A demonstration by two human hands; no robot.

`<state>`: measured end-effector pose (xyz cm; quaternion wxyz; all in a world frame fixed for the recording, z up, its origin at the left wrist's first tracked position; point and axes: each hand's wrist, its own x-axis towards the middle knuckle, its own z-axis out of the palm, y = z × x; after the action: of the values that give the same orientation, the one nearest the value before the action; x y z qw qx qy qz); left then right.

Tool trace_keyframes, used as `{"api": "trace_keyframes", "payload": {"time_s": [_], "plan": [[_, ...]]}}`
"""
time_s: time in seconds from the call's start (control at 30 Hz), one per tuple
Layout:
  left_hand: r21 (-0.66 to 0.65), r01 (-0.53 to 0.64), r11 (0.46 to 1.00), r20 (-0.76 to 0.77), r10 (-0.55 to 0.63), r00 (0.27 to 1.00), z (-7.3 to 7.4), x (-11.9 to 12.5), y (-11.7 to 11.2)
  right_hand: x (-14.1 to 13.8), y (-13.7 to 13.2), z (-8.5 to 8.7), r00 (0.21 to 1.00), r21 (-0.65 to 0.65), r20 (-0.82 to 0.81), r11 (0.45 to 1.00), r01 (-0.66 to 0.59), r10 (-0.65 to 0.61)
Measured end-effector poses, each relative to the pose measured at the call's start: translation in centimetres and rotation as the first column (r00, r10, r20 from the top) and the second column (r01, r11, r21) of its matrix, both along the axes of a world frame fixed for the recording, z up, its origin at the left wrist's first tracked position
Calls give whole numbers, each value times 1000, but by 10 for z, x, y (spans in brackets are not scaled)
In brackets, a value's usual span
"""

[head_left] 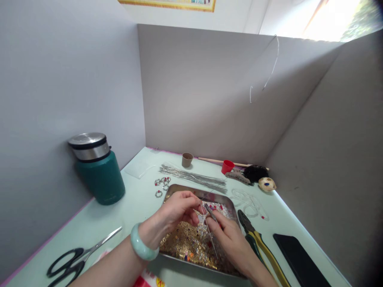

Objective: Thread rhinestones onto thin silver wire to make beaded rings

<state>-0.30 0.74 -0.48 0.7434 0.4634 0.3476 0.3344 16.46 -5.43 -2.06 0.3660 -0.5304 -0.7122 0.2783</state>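
Observation:
My left hand [184, 205], with a pale green bangle [145, 242] on its wrist, is closed in a pinch on a thin pale wire [211, 236] above the tray. The wire slants down to the right, past the fingers of my right hand. My right hand [226, 229] is closed around a slim metal tool [211, 213], its tip up against the wire near my left fingertips. The tool's handles are mostly hidden in the palm, so its exact kind is unclear. Beneath both hands, a metal tray [200, 190] holds gold, clear and red beads [187, 239].
Left stand a green flask [103, 177] and scissors [82, 259]. Behind the tray lie beaded rings [158, 194], metal wires [194, 178], a brown cup [187, 160] and a red cup [228, 166]. Right are a clear cord [249, 203], yellow-green pliers [260, 243] and a black phone-like slab [301, 259].

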Motion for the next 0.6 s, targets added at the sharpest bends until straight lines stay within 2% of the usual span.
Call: {"api": "trace_keyframes", "payload": {"time_s": [0.23, 0.43, 0.6], "plan": [[22, 17, 1000, -27, -17, 999, -1, 2, -2, -4, 2, -10, 988, -110, -147, 994, 24, -40], [8, 127, 992, -70, -126, 990, -3, 2, -3, -5, 2, -9, 942, -55, -284, 984, 169, -178], [6, 227, 974, -73, -226, 971, -5, 0, -3, -4, -1, -6, 908, -7, -342, 967, 256, -242]]}}
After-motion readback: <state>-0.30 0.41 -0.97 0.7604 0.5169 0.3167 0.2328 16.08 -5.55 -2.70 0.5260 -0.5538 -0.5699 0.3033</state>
